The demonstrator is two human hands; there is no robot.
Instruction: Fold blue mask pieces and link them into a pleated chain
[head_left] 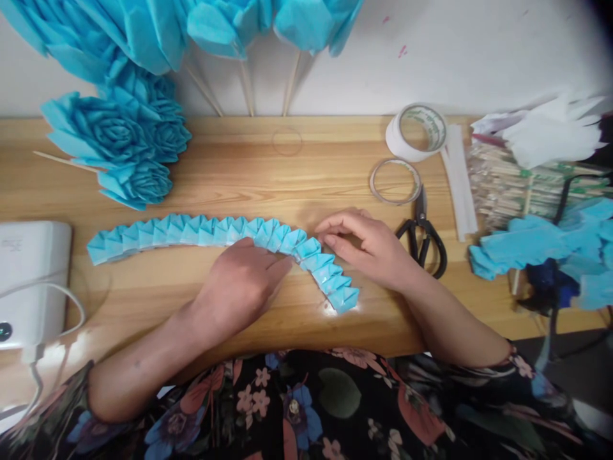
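Note:
A long strip of folded blue paper (184,230) lies in a curve on the wooden table, its right end bending down toward me. My left hand (244,281) is closed on the strip's lower edge, right of its middle, its fingertips partly hidden by the hand and paper. Just right of the strip's bend, my right hand (366,246) has its thumb and index finger close together at the paper's edge. Whether anything sits between those fingertips is too small to make out.
Blue paper flowers (117,131) lie and stand at the back left. A white power bank (33,281) with a cable is at the left. Rightward are tape rolls (414,134), black scissors (421,236), white strips (460,185), wrapped sticks (502,179) and more blue paper (531,243).

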